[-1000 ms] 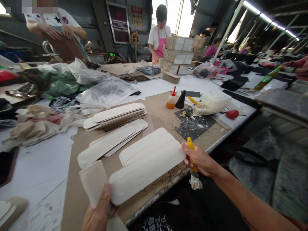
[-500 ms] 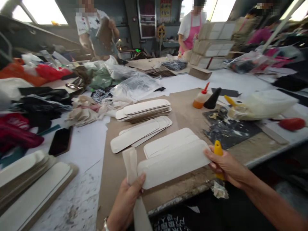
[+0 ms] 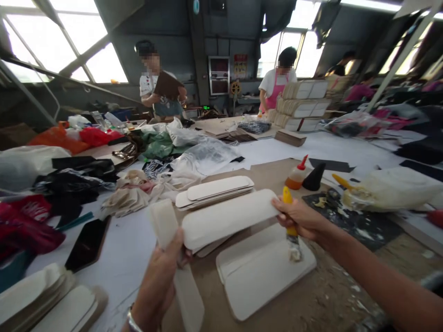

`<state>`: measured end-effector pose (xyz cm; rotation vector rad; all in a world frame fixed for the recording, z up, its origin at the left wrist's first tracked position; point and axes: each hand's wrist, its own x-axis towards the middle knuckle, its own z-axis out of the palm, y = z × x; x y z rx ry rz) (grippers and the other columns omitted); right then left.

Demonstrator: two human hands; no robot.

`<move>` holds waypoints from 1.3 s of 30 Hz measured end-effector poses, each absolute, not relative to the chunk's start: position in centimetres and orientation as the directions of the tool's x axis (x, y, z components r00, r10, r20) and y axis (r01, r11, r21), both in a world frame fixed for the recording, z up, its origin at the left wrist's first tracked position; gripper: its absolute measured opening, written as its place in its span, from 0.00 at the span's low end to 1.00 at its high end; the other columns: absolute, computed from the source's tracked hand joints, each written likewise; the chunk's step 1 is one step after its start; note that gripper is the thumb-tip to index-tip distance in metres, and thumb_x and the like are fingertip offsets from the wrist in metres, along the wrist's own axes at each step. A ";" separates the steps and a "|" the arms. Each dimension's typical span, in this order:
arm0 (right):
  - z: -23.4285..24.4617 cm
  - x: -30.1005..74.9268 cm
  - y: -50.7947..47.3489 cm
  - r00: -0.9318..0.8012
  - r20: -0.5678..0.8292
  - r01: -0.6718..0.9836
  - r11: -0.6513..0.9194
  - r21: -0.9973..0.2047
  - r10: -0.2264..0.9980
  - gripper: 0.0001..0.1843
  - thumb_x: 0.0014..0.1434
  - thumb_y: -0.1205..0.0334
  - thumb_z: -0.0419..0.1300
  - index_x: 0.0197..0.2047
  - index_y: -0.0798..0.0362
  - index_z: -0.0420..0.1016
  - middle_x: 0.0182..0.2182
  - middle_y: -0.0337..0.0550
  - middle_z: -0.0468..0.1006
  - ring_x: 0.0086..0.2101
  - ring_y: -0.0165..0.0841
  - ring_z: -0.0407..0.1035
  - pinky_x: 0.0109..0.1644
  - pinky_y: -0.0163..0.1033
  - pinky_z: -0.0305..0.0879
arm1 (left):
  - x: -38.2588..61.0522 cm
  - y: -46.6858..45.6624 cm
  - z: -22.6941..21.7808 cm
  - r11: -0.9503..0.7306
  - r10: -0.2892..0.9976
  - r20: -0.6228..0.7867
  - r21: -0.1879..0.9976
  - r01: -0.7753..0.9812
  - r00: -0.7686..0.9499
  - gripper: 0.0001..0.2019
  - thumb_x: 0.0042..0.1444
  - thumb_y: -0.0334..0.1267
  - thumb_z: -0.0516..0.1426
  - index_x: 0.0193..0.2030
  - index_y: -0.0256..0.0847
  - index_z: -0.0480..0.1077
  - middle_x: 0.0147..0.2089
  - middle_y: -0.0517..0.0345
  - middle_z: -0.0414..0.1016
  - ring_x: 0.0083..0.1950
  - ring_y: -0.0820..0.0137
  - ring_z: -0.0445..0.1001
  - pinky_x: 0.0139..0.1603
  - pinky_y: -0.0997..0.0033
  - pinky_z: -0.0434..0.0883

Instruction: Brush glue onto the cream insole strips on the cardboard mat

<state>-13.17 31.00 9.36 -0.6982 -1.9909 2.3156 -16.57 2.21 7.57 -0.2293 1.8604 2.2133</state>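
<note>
A long white panel with rounded ends is held up above the table, stretched between my two hands. My left hand pinches its left end and also grips a folded pale strip, which hangs below the fingers. With my right hand I hold the panel's right end together with a yellow-handled brush; its clumped bristles point down. Beneath the brush lie similar white panels, overlapping on brown board. Behind the held panel is another stack of panels, partly hidden by it.
At the right are a glue bottle with a red tip, a black cone, a smeared dark board and a pale container with a brush. A phone and panel stacks lie left. Two people stand across the table.
Both hands have lifted the panel up and away from me, off the near panels. The brush now hangs over those panels instead of past the table edge. My view has tilted up.
</note>
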 end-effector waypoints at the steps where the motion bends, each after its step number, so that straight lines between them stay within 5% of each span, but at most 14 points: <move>1: 10.1 -14.8 31.1 -0.900 -0.270 0.238 -0.133 -0.962 0.343 0.17 0.51 0.54 0.62 0.25 0.52 0.58 0.15 0.30 0.59 0.15 0.19 0.49 0.15 0.25 0.46 | -17.9 2.0 8.1 -0.143 0.052 -0.198 0.968 -0.204 -0.979 0.21 0.40 0.54 0.62 0.27 0.36 0.68 0.20 0.64 0.65 0.22 0.77 0.59 0.23 0.78 0.57; 5: 11.0 -17.8 31.8 -0.859 -0.214 0.215 -0.051 -0.975 0.465 0.12 0.56 0.57 0.58 0.25 0.54 0.64 0.20 0.38 0.68 0.17 0.23 0.58 0.16 0.27 0.54 | -19.7 0.6 7.4 -0.055 -0.142 -0.138 0.990 -0.131 -0.980 0.27 0.37 0.57 0.62 0.35 0.34 0.72 0.21 0.64 0.66 0.21 0.77 0.57 0.21 0.77 0.56; 8: 10.0 -15.7 31.9 -0.847 -0.222 0.237 -0.032 -0.971 0.483 0.14 0.56 0.52 0.56 0.27 0.55 0.67 0.22 0.41 0.71 0.19 0.24 0.62 0.19 0.29 0.58 | -16.8 -1.0 4.3 0.259 -0.016 -0.092 0.961 -0.093 -0.996 0.21 0.43 0.54 0.60 0.34 0.36 0.75 0.19 0.63 0.65 0.21 0.74 0.60 0.22 0.74 0.60; 11: 9.3 -11.8 31.8 -0.877 -0.179 0.217 0.036 -0.975 0.446 0.23 0.55 0.42 0.53 0.27 0.54 0.71 0.25 0.44 0.74 0.24 0.28 0.66 0.27 0.32 0.65 | -12.3 -1.9 1.1 0.463 0.288 0.124 0.850 0.251 -0.950 0.13 0.51 0.43 0.55 0.39 0.41 0.76 0.31 0.53 0.75 0.33 0.64 0.72 0.37 0.67 0.69; 14: 9.4 -8.6 31.4 -0.888 -0.115 0.249 0.257 -0.934 0.445 0.30 0.51 0.34 0.50 0.26 0.54 0.72 0.25 0.44 0.73 0.24 0.28 0.65 0.25 0.31 0.62 | -8.7 -1.6 -1.3 0.463 0.562 0.283 0.671 0.580 -0.777 0.21 0.50 0.29 0.51 0.52 0.42 0.69 0.48 0.46 0.73 0.50 0.60 0.70 0.50 0.60 0.69; 17: 9.2 -6.3 30.3 -0.878 -0.117 0.294 0.329 -0.897 0.465 0.32 0.49 0.31 0.48 0.27 0.54 0.71 0.22 0.41 0.69 0.18 0.25 0.59 0.18 0.31 0.56 | -6.5 -0.3 -2.6 0.454 0.648 0.347 0.538 0.710 -0.678 0.31 0.46 0.20 0.46 0.58 0.41 0.62 0.56 0.45 0.68 0.58 0.61 0.64 0.55 0.56 0.67; 22: 7.7 -4.2 26.8 -0.919 -0.028 0.150 0.282 -0.948 0.393 0.25 0.54 0.37 0.50 0.31 0.53 0.68 0.24 0.41 0.70 0.21 0.28 0.64 0.24 0.34 0.64 | -5.6 0.8 -2.4 0.452 0.711 0.360 0.424 0.785 -0.604 0.36 0.41 0.16 0.43 0.60 0.38 0.59 0.56 0.45 0.68 0.59 0.63 0.63 0.55 0.56 0.68; 28: 4.7 -3.4 22.6 -0.948 -0.142 0.211 0.230 -0.950 0.283 0.16 0.53 0.46 0.57 0.32 0.52 0.67 0.25 0.37 0.70 0.24 0.30 0.69 0.32 0.36 0.68 | -5.9 0.6 -2.1 0.459 0.747 0.358 0.333 0.824 -0.560 0.36 0.42 0.16 0.43 0.62 0.38 0.56 0.56 0.46 0.68 0.57 0.62 0.64 0.54 0.56 0.68; 34: 4.9 -2.7 25.3 -0.891 -0.079 0.254 0.347 -0.903 0.446 0.16 0.50 0.45 0.58 0.30 0.51 0.67 0.26 0.39 0.71 0.24 0.32 0.69 0.31 0.37 0.68 | -5.8 0.9 -3.2 0.454 0.742 0.444 0.218 0.864 -0.503 0.31 0.46 0.16 0.44 0.59 0.33 0.59 0.55 0.46 0.70 0.56 0.60 0.64 0.54 0.56 0.66; 39: 5.2 -2.0 30.0 -0.820 -0.015 0.331 0.453 -0.828 0.572 0.15 0.50 0.46 0.58 0.32 0.50 0.67 0.25 0.39 0.71 0.25 0.34 0.70 0.32 0.39 0.67 | -5.9 0.6 -4.2 0.433 0.755 0.463 0.177 0.884 -0.463 0.38 0.44 0.15 0.44 0.65 0.35 0.49 0.56 0.49 0.68 0.59 0.62 0.61 0.58 0.61 0.60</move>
